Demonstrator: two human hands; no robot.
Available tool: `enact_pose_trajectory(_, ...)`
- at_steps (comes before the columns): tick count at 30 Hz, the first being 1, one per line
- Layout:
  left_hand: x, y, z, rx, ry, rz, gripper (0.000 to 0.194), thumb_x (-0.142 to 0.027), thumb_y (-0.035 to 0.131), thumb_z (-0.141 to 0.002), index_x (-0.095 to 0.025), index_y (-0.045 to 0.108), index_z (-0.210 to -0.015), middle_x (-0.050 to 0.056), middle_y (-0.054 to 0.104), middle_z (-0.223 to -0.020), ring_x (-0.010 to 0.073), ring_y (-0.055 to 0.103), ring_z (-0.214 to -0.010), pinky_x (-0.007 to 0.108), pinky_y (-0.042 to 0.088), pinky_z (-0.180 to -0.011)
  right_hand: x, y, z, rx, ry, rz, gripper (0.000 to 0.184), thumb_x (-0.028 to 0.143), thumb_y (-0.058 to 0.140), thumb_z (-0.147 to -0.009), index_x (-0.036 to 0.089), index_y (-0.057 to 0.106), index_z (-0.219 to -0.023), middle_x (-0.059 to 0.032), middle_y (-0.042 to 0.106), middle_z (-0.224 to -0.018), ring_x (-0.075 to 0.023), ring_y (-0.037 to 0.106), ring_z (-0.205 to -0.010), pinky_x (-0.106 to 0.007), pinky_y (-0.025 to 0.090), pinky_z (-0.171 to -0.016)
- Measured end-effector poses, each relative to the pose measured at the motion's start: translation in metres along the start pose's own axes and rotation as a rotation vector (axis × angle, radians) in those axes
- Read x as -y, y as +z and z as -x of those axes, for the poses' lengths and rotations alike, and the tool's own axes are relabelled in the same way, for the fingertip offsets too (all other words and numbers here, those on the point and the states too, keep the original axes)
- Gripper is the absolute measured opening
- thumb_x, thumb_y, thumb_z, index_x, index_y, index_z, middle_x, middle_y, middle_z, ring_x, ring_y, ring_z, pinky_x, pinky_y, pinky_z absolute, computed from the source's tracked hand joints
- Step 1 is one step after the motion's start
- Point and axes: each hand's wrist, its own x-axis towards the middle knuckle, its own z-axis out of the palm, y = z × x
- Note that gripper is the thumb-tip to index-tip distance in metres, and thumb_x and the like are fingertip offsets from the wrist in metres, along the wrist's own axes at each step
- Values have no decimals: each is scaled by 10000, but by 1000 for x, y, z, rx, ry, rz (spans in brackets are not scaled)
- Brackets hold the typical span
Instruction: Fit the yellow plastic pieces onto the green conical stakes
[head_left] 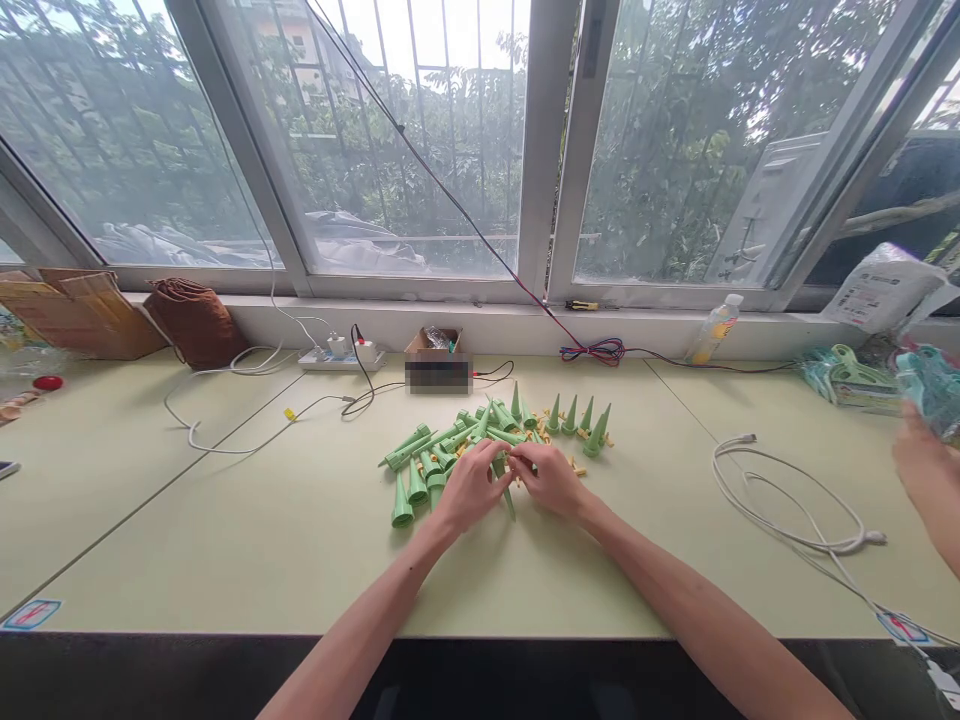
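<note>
My left hand [477, 482] is closed around a green plastic spike [509, 502], its pointed end slanting down toward the table. Right beside it, the fingers of my right hand [551, 478] pinch together at the upper part of that spike; whatever lies between them is too small to make out. More green cone-shaped spikes [416, 487] lie heaped to the left of and behind my hands. Several others, such as one green spike [571, 415], stand point-up at the back right. Small yellow-orange plastic pieces [578, 470] are scattered around and partly hidden by my hands.
Behind the heap stands a small cardboard box [439, 345]. A coiled white cable [787, 540] lies at right, where another person's hand [919, 450] holds a bagged teal item. A power strip [341, 360], a bottle [714, 328] and a brown pouch [193, 322] line the back.
</note>
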Motion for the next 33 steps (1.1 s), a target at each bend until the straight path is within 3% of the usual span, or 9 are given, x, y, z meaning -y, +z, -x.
enact_pose_trajectory(11, -2, -1, 0, -31, 22, 26, 213, -322, 608, -887, -208, 625, -1065, 27, 644, -967, 91, 513, -537, 280, 483, -648, 1, -1, 0, -24, 12, -7, 331, 283, 453, -985, 193, 539, -678, -1, 566, -631, -132, 472, -576, -249, 334, -555)
enact_pose_trajectory(22, -2, -1, -1, -33, 9, 67, 204, -276, 616, -876, -203, 635, -1066, 46, 653, -995, 91, 527, -552, 272, 481, -632, 1, 0, 1, -61, -13, -43, 163, 261, 504, -958, 191, 643, -908, -22, 623, -706, -155, 541, -622, -271, 420, -609)
enact_pose_trajectory(33, -3, -1, -1, -46, 18, 63, 208, -335, 579, -913, -201, 640, -1059, 58, 657, -996, 88, 519, -543, 275, 486, -622, -4, 3, 1, -56, 9, -55, 239, 278, 458, -991, 188, 641, -866, -25, 652, -736, -145, 550, -630, -255, 414, -615)
